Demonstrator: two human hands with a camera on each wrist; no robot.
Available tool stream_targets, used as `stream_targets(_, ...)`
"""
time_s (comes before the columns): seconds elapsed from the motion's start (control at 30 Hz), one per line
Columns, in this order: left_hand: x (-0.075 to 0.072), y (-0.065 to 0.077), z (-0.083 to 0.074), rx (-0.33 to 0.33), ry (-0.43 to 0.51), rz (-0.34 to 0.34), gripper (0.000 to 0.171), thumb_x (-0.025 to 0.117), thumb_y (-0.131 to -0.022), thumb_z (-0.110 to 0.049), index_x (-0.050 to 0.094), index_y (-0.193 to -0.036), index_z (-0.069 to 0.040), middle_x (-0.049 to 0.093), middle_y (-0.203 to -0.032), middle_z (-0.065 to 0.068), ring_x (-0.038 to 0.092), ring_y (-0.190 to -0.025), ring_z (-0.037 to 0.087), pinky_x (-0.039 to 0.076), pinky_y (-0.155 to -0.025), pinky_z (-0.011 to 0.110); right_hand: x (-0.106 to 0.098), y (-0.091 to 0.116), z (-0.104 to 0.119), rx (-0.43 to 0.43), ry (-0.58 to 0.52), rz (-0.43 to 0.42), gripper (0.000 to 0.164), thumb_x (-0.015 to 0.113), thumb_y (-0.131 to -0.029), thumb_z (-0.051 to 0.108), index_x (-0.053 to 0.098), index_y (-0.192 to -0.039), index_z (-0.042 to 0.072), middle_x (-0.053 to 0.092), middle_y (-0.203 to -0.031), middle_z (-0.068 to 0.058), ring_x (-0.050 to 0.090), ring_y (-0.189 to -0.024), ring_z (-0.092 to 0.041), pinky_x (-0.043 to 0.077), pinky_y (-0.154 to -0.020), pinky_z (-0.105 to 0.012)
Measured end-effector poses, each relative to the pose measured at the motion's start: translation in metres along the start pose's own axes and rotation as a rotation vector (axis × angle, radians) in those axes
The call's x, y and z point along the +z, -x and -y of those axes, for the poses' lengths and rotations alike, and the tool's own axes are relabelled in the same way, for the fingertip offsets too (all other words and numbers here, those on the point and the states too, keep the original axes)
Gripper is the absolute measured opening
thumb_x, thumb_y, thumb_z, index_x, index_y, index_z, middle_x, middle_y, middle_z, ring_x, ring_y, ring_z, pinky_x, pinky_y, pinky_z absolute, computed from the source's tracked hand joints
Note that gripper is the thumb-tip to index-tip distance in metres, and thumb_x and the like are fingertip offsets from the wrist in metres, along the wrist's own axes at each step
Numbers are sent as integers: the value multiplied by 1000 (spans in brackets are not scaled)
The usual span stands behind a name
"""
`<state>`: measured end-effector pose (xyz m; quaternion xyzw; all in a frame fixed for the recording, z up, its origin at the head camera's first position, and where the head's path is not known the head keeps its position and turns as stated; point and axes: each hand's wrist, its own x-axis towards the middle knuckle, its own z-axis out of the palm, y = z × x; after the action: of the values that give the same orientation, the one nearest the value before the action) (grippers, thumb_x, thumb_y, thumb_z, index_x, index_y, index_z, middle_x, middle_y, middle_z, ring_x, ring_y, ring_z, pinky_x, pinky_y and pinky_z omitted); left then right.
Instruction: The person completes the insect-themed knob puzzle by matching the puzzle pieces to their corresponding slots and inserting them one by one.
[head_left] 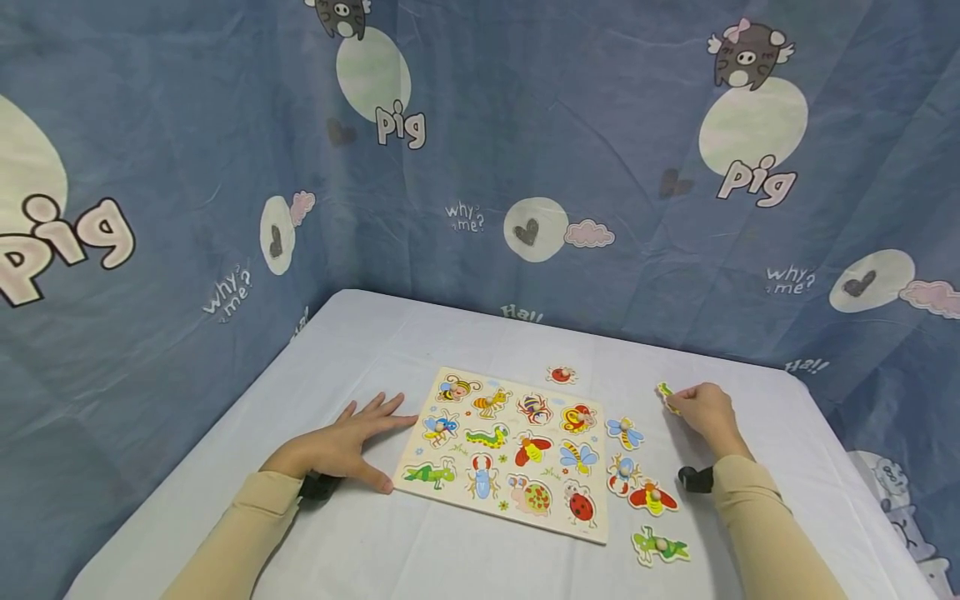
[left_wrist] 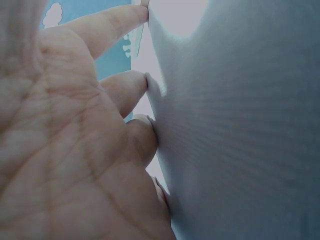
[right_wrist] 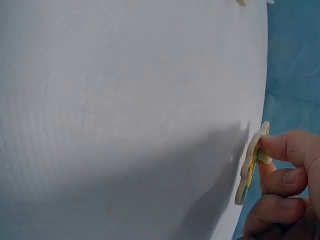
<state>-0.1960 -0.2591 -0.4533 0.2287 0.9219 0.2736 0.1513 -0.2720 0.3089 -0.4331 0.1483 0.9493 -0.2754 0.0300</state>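
Note:
My right hand pinches a green-and-yellow wooden puzzle piece over the right side of the table. In the right wrist view this piece is edge-on and tilted, thumb and fingers at its knob. The insect puzzle board lies flat in front of me. Knobs stand up from several pictures in its top row and from the blue fly at the left. My left hand rests on the table with fingers spread, index fingertip and thumb at the board's left edge. Its fingertips touch the white cloth in the left wrist view.
A ladybug piece lies behind the board. To its right are loose dragonfly, blue beetle, red-winged bug and grasshopper pieces. A blue pig-print curtain surrounds the white-covered table.

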Motion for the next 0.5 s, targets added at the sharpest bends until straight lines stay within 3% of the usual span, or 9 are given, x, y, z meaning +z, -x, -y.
stream_targets(0.5,-1,0,-2,-6,-4,-1,105,89,-62,-56,43,-153,-29,12,-170,8,-3,-157,40,-8,-119,71,6,11,25,-171,-1,91,32,68,-92,26,70,-102,-4,63,-85,-9,54,-77,-20,42,-61,-27)
